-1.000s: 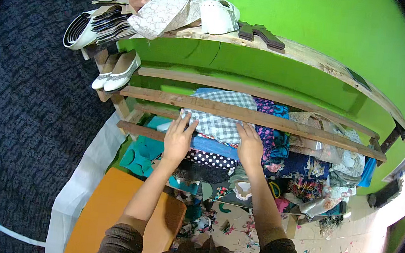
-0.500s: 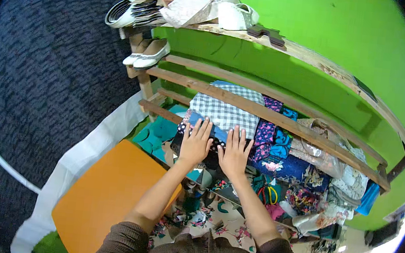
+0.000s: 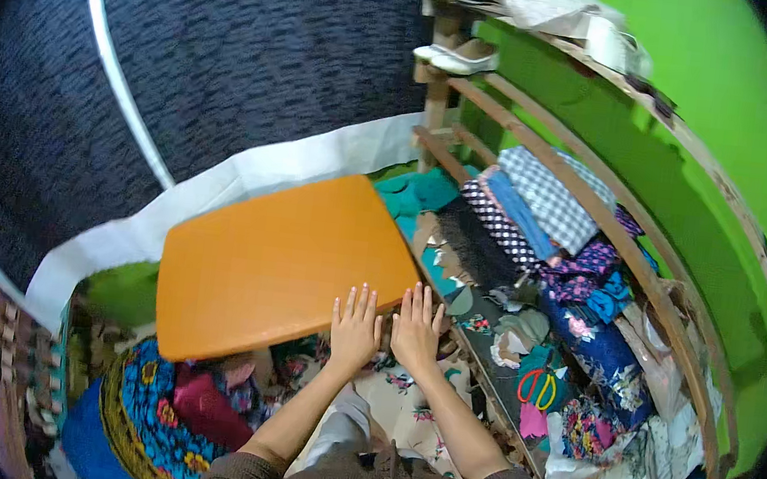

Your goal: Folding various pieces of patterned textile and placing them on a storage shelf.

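My left hand [image 3: 355, 332] and right hand [image 3: 415, 331] lay flat, fingers spread, holding nothing, on the floral cloth [image 3: 404, 396] at the orange board's [image 3: 282, 266] five-o'clock edge. At two o'clock, the shelf [image 3: 625, 256] held folded fabrics [image 3: 551, 201]; scissors [image 3: 536, 385] lay below.

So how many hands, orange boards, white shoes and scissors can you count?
Hands: 2, the left hand and the right hand, flat side by side at the board's edge
Orange board: 1
White shoes on the wooden shelf: 2
Scissors on the cloth: 1
Total: 6
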### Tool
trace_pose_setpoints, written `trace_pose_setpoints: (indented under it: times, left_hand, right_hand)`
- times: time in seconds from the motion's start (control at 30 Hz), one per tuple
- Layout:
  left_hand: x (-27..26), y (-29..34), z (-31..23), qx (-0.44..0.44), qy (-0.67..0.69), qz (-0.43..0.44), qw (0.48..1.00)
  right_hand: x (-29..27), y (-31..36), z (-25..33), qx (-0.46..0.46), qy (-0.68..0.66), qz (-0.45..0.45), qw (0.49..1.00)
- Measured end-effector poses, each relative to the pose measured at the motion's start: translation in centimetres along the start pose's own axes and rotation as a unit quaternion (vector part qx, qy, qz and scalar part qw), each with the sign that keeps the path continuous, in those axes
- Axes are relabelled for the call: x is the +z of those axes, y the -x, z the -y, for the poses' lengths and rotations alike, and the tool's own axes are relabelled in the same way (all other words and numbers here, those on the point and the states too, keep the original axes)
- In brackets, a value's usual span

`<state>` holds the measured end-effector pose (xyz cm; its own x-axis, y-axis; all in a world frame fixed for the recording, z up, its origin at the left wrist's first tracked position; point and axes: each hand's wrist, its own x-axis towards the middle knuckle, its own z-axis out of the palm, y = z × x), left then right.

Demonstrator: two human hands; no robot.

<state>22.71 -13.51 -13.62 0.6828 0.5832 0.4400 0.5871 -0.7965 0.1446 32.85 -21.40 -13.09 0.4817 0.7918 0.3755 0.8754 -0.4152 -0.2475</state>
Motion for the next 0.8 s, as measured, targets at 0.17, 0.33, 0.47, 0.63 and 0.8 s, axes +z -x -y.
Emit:
trace_pose_setpoints:
  times: [0.17, 0.33, 0.47, 0.63, 0.8]
  left_hand:
    - [-2.1, 8.0, 4.5, -0.138, -0.056, 0.025, 0.989]
    - [-5.6, 16.0, 9.5, -0.248, -0.091, -0.004, 0.964]
    - [-9.4, 23.0, 13.3, -0.353, -0.134, -0.019, 0.926]
    - [-14.4, 32.8, 17.6, -0.454, -0.194, -0.038, 0.869]
    - [-18.4, 40.4, 21.1, -0.555, -0.159, -0.054, 0.814]
  right_hand:
    - [2.6, 2.3, 6.4, -0.117, -0.056, 0.075, 0.989]
    - [5.7, 5.6, 15.1, -0.236, -0.088, 0.166, 0.953]
    - [7.2, 9.0, 22.9, -0.369, -0.112, 0.2, 0.901]
    - [8.3, 14.5, 33.2, -0.482, -0.189, 0.208, 0.83]
    - [12.9, 19.7, 40.2, -0.37, -0.322, 0.43, 0.758]
